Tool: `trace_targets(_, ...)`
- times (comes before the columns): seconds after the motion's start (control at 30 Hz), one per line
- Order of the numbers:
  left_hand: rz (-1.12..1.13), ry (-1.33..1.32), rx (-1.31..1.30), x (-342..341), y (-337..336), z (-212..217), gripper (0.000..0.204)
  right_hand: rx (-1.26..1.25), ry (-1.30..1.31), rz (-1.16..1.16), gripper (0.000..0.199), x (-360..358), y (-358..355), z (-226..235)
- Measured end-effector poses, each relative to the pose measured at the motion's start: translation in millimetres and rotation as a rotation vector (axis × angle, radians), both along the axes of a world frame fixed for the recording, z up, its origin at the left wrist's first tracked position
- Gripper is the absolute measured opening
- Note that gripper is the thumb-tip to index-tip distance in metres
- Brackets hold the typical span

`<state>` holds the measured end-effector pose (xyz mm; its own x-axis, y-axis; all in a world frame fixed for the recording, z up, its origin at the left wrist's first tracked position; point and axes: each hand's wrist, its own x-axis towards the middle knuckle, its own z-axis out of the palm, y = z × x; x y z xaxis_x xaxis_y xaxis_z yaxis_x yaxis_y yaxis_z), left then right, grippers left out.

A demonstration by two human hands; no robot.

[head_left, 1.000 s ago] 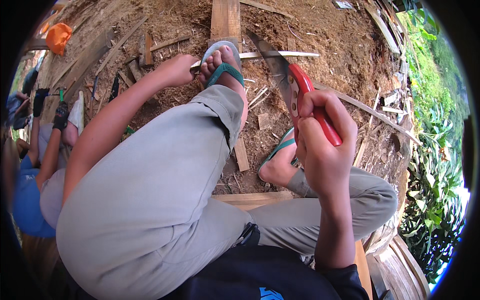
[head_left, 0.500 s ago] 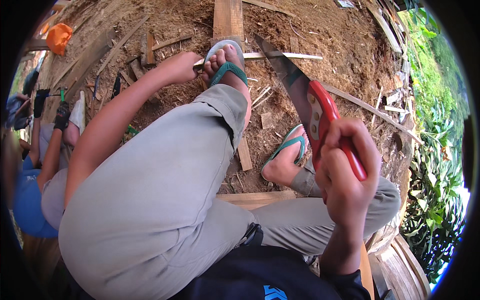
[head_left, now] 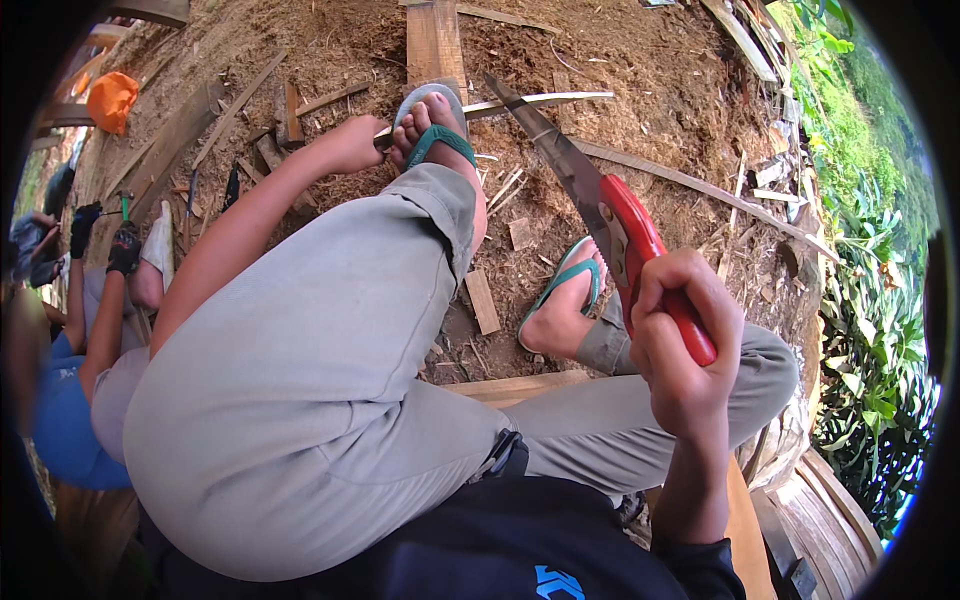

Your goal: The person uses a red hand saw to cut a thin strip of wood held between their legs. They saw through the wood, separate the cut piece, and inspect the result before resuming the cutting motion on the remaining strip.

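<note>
My right hand point(head_left: 690, 345) is wrapped round the red handle of a hand saw point(head_left: 575, 170), its blade pointing up and left. The blade's tip end overlaps a thin pale wooden strip point(head_left: 560, 98) in this view; whether they touch I cannot tell. My left hand point(head_left: 358, 143) is closed on the strip's left end. Between the two hands, my sandalled left foot point(head_left: 432, 130) presses the strip down over a wooden plank point(head_left: 435, 45), hiding its middle part.
My other sandalled foot point(head_left: 565, 300) rests on sawdust-covered ground among offcuts point(head_left: 482, 302). A long thin slat point(head_left: 700, 190) lies at the right. A co-worker's gloved hand point(head_left: 124, 248) is at the left, below an orange bag-like thing point(head_left: 112, 102). Green plants point(head_left: 870, 330) border the right.
The view has shifted and turned slightly, so most things sit further left. The saw's tip is a little lower relative to the strip. Both hands keep their hold.
</note>
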<state>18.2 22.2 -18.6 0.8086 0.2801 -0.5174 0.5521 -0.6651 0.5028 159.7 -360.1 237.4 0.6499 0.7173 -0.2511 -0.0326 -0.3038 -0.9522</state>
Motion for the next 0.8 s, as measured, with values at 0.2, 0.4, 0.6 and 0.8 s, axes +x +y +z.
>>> trace_targets(0.2, 0.072, 0.234, -0.307, 3, 8, -7, 0.015, 0.131, -0.103, 0.025, 0.011, -19, -38, -69)
trace_targets(0.4, 0.113, 0.213, -0.371, 0, 9, 16, 0.027, 0.135, -0.092, 0.043, 0.009, -12, -16, -55)
trace_targets(0.6, 0.021, 0.043, 0.149, 0, 7, 38, 0.038, 0.136, 0.065, -0.022, 0.007, 0, -4, -58)
trace_targets(0.8, 0.073, 0.056, 0.269, -5, 3, 37, 0.046, 0.207, 0.252, -0.133, 0.01, -8, 7, -64)
